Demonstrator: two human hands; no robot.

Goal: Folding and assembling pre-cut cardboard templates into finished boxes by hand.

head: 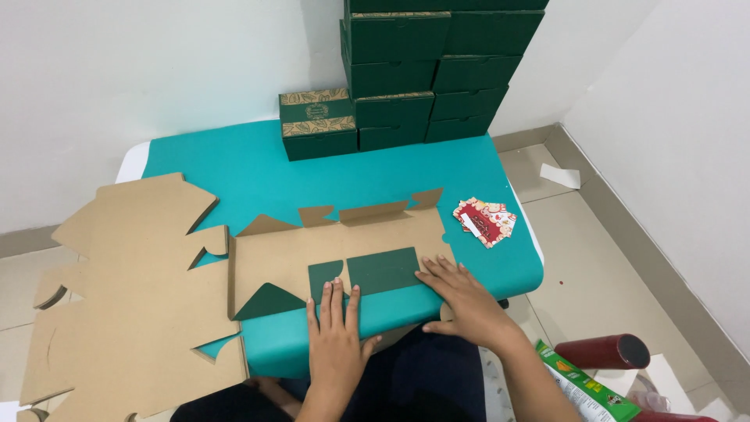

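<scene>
The left hand [336, 332] lies flat, palm down, fingers extended and together, pressing the near folded flap of the flat cardboard box blank [344, 254]. The right hand [461, 297] is likewise open and flat, fingers spread, resting on the blank's near right corner beside the dark green flap [383, 270]. Neither hand grips anything. The blank lies unfolded, brown side up, on the teal table [234, 164], with its near edge turned over to show green. A stack of further flat brown blanks [125, 297] overhangs the table's left side. A small pile of red patterned cards [486, 220] sits just right of the blank. Assembled dark green boxes [422, 70] stand stacked against the wall at the table's far edge. On the floor to the right lie a dark red cylinder [601, 352] and a green packet [582, 387].
</scene>
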